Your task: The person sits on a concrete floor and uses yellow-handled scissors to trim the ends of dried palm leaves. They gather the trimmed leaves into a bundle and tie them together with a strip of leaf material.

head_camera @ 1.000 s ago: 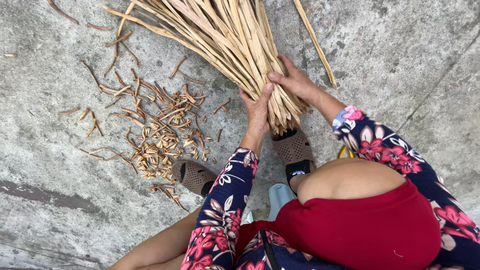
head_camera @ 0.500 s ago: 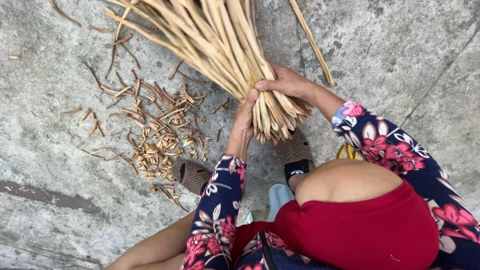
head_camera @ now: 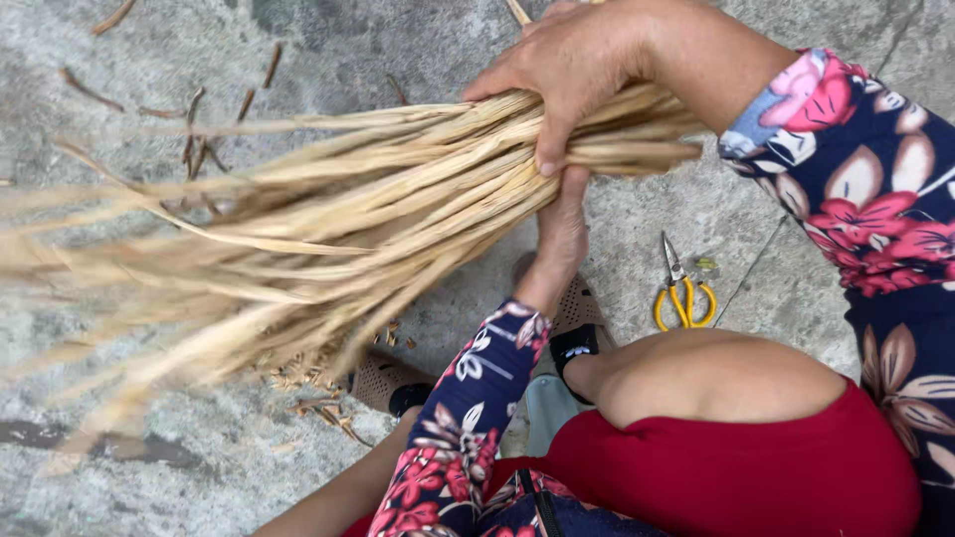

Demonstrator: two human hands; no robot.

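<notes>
Both hands clamp the reed bundle (head_camera: 398, 199) lifted off the ground, right hand (head_camera: 577, 70) over it, left hand (head_camera: 563, 224) under; trimmed scraps (head_camera: 318, 383) lie below, scissors (head_camera: 682, 293) idle

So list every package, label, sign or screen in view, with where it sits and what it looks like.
None in view: no package, sign or screen, and no label that can be made out.
What is there: a bundle of dried straw-coloured stalks held by the right hand from above and the left hand beneath, yellow-handled scissors on the grey concrete ground, and cut brown scraps under the stalks.
</notes>
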